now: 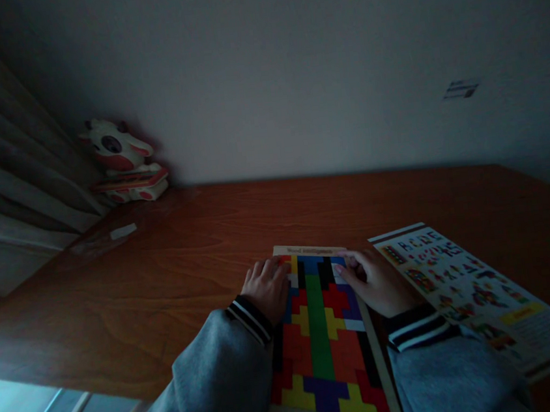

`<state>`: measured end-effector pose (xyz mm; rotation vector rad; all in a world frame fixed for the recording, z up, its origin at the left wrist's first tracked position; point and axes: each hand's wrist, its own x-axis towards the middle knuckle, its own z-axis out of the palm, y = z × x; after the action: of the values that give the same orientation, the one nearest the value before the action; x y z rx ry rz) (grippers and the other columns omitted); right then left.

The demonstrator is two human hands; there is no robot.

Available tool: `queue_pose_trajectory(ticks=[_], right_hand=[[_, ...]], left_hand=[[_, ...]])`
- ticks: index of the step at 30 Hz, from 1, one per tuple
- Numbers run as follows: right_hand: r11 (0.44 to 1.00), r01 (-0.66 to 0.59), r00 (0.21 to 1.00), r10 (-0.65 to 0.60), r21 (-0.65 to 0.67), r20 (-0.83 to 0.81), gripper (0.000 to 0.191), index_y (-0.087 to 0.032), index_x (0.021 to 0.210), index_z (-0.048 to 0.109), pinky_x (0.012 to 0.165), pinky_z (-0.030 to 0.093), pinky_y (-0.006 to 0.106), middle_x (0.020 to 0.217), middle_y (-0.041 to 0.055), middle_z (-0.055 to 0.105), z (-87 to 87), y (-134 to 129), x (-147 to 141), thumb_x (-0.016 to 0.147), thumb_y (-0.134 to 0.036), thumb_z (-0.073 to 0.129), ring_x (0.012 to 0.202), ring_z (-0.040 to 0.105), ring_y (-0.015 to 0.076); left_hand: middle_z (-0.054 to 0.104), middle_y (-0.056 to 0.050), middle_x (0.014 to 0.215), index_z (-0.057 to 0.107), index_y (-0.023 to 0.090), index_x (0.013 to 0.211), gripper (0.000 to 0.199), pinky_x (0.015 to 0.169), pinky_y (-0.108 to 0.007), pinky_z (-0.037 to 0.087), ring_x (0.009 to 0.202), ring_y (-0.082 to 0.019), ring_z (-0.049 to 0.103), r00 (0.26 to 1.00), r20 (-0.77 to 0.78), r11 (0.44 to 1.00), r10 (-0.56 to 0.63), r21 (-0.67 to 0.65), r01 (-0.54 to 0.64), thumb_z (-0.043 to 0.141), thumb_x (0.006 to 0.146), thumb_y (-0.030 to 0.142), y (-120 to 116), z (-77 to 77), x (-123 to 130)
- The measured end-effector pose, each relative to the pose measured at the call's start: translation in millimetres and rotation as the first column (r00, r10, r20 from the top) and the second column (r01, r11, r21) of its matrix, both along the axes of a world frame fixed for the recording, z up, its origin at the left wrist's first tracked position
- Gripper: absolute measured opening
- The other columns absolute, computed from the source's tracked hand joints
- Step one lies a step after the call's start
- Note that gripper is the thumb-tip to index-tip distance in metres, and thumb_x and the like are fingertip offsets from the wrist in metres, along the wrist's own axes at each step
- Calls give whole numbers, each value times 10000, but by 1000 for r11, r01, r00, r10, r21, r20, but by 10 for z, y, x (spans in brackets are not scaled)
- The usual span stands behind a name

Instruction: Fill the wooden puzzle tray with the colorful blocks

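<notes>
Block puzzle board [309, 250]: on the worktop [195, 240] before you, with coloured pieces [318, 326] | your left hand [267, 289]: palm down over its upper left edge, grip cannot be told | your right hand [375, 282]: at its upper right, thumb and forefinger parted, unclosed | printed sheet [459, 278]: to your right | cow toy [119, 153]: far left.

The table [188, 267] carries a puzzle [320, 332], sheet [476, 296], plastic [104, 241], toy [120, 160].

I've room to pass beyond the puzzle board [310, 250]; to its right lies a printed sheet [464, 278], in the way.
</notes>
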<state>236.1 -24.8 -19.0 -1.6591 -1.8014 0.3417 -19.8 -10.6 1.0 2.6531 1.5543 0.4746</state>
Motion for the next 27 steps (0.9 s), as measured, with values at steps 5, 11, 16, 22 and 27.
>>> queue_pose_trajectory(ticks=[5, 11, 16, 22, 27], right_hand=[[998, -17, 998, 14, 58, 55, 440, -224, 1162, 652, 700, 501, 343, 885, 57, 621, -49, -24, 21, 856, -526, 558, 752, 606, 201], [997, -6, 994, -3, 78, 112, 433, -213, 1146, 672, 686, 491, 345, 873, 61, 624, -94, 3, 0, 861, -515, 548, 734, 618, 207], [994, -8, 999, 11, 109, -31, 347, -232, 1077, 682, 784, 515, 339, 970, 72, 676, -156, 28, 18, 940, -432, 434, 878, 661, 209], [986, -14, 999, 22, 166, -47, 331, -203, 1070, 673, 733, 540, 333, 938, 74, 664, -205, -30, 35, 885, -435, 527, 787, 653, 196], [975, -18, 997, 35, 221, -74, 315, -197, 1052, 657, 766, 559, 355, 1002, 96, 678, -236, -97, 38, 912, -424, 490, 810, 666, 197]], left_hand=[[601, -103, 1302, 621, 206, 1223, 323, 932, -489, 489, 1100, -294, 555, 1000, 5, 1000, 1, 11, -1, 442, 955, 216, 6, -30, 5], [604, -106, 1290, 632, 194, 1207, 327, 928, -492, 486, 1089, -302, 555, 997, 72, 999, -13, 41, 10, 452, 933, 205, 38, -107, -17], [637, -95, 1218, 649, 190, 1156, 311, 946, -440, 485, 1065, -263, 589, 961, 266, 995, -75, 87, 53, 456, 914, 166, 140, -241, -123], [656, -109, 1167, 661, 164, 1111, 299, 954, -408, 500, 1047, -241, 613, 913, 379, 980, -153, 176, 92, 443, 909, 142, 184, -335, -212], [684, -108, 1104, 665, 172, 1079, 266, 925, -406, 520, 1002, -231, 638, 902, 401, 977, -158, 194, 85, 445, 929, 181, 130, -361, -266]])
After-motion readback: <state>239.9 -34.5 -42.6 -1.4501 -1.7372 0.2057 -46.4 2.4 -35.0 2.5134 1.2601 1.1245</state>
